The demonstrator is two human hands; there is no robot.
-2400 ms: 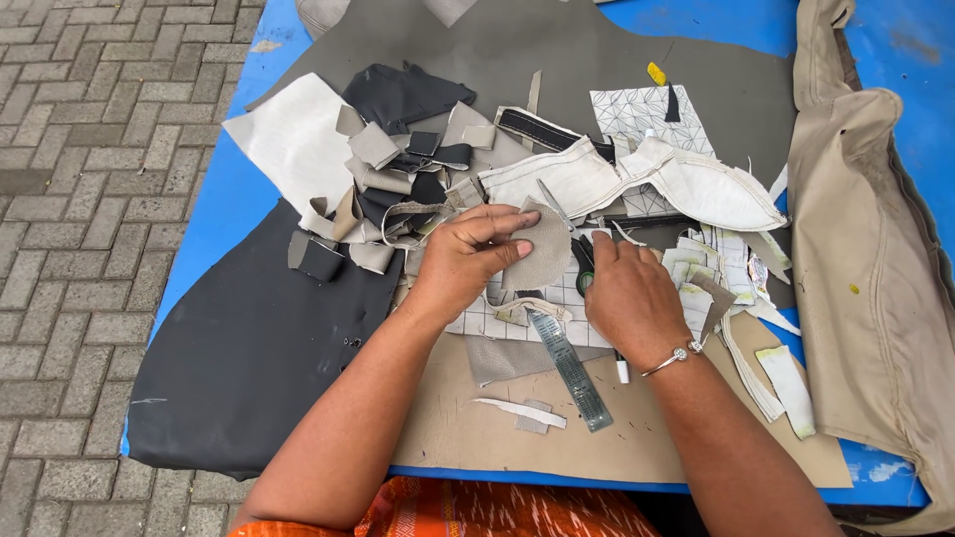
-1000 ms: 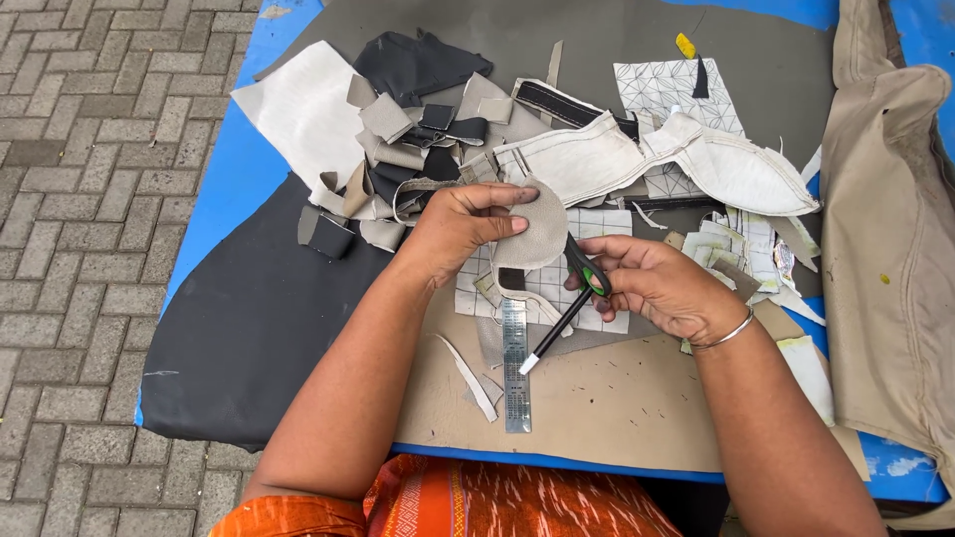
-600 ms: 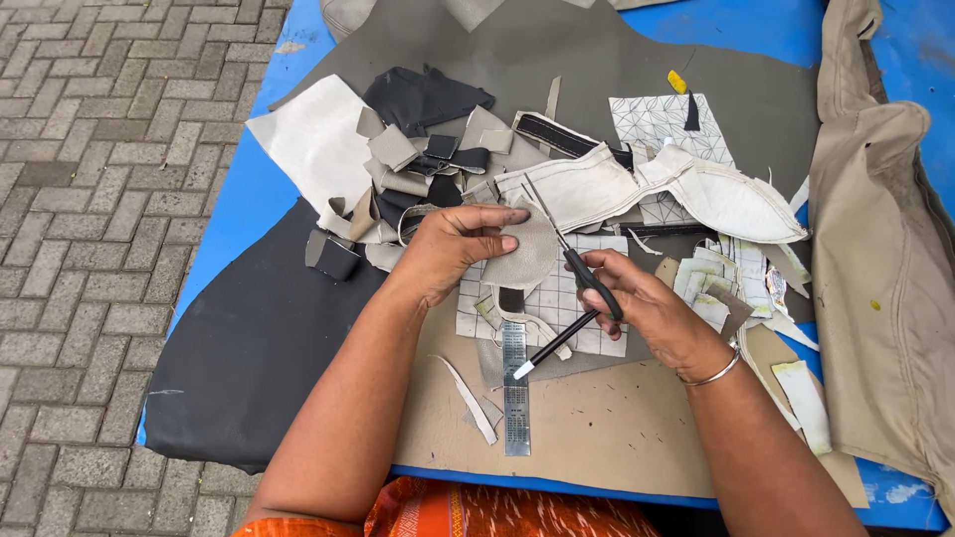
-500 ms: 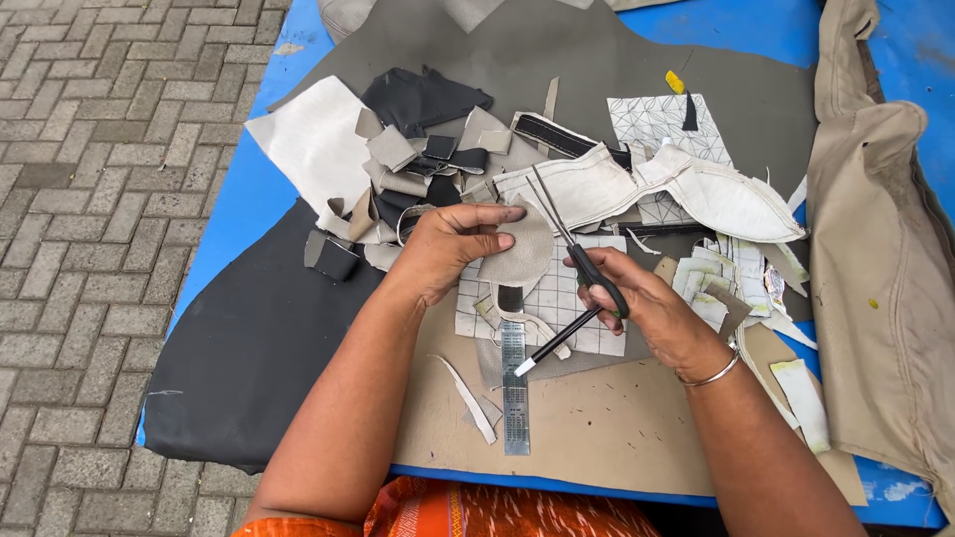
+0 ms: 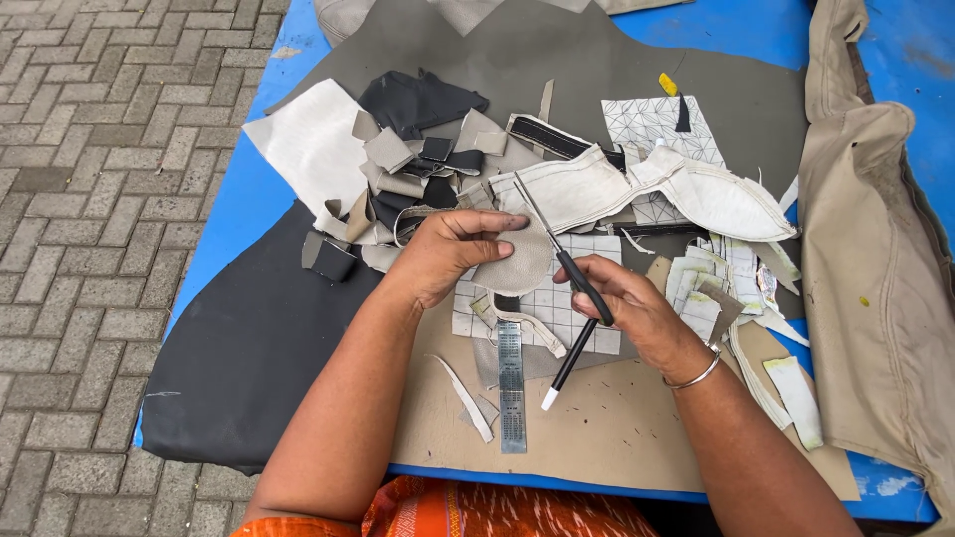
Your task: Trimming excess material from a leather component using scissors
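Two bare hands are seen over a blue table (image 5: pixel 234 214) strewn with offcuts. Compared with half a second earlier, the thin black-handled blade (image 5: pixel 569 283) is raised slightly higher, its metal tip nearer the curved white stitched panel (image 5: pixel 582 189). A rounded, suede-like beige leather piece (image 5: pixel 517 267) is pinched in the left hand (image 5: pixel 448 254); the tool is gripped by the right hand (image 5: pixel 627 308). A perforated steel ruler (image 5: pixel 510 383) lies flat on tan card (image 5: pixel 617 428).
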